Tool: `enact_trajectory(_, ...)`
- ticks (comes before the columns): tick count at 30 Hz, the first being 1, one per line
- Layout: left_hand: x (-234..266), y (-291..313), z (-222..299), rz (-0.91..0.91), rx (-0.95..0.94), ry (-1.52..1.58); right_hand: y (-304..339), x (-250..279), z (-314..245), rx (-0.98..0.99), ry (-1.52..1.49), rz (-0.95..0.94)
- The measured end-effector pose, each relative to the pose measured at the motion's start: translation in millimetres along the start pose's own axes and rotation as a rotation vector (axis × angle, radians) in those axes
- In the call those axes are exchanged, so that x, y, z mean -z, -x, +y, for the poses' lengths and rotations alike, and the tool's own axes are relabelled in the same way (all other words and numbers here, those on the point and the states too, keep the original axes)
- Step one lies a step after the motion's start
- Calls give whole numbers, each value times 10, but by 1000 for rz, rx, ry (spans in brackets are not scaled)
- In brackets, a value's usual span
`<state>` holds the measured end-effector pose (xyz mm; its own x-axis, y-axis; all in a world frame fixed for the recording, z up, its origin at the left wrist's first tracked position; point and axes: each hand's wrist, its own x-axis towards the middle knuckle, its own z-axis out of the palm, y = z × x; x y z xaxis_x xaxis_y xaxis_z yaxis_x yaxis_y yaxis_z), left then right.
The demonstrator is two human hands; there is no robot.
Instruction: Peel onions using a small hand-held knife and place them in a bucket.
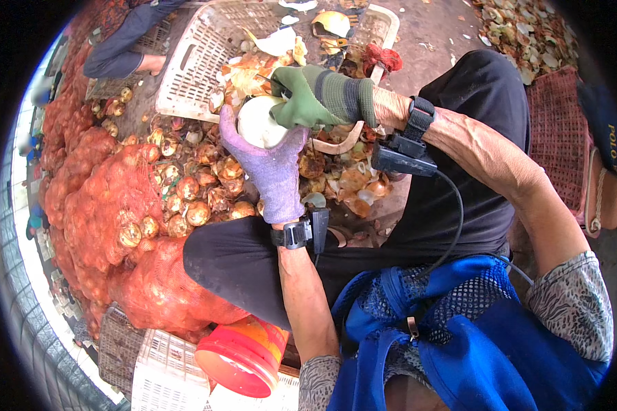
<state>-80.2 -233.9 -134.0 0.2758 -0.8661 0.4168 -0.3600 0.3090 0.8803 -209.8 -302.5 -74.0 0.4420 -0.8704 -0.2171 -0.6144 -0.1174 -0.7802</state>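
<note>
The head view shows the purple-gloved left hand (271, 161) cupping a white onion (255, 125) from 6 o'clock, its fingers spread around the sides and gripping it. The green-gloved right hand (308, 97) meets the onion at 2 o'clock, its fingers curled; whether they pinch anything is hard to tell. Reading the clock from the onion, papery onion skins (248, 77) lie just past it at 12, inside a pale slotted crate (185, 75). Loose brown onions (188, 188) gather near 7 to 8, and red mesh sacks (106, 192) bulge beyond them at 8. An orange-red bucket (233, 359) tilts well away at 6. A red cloth (382, 60) hangs at 2, and a reddish basket (559, 130) stands farther out at 3.
</note>
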Motion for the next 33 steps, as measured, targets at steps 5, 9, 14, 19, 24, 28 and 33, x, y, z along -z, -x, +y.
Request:
enact_trajectory(5, 7, 4, 44, 14, -1, 21, -66, -18, 61, 5, -89, 8)
enact_trajectory(9, 37, 15, 102, -27, 73, 103, -197, -89, 186, 110, -146, -13)
enact_trajectory(14, 10, 19, 211, -38, 140, 225, -447, -190, 455, 145, -242, -6)
enact_trajectory(19, 121, -17, 279, 50, 297, 490, -352, -131, 370, 310, -169, -108)
enact_trajectory(24, 274, -46, 132, 40, 517, 846, -203, -45, 283, 357, -731, -284)
enact_trajectory(28, 83, -113, 124, -50, 663, 1167, -571, 190, 572, 1162, -641, 14)
enact_trajectory(33, 258, -119, 102, 6, 755, 1281, -483, 278, 267, 267, 478, 374)
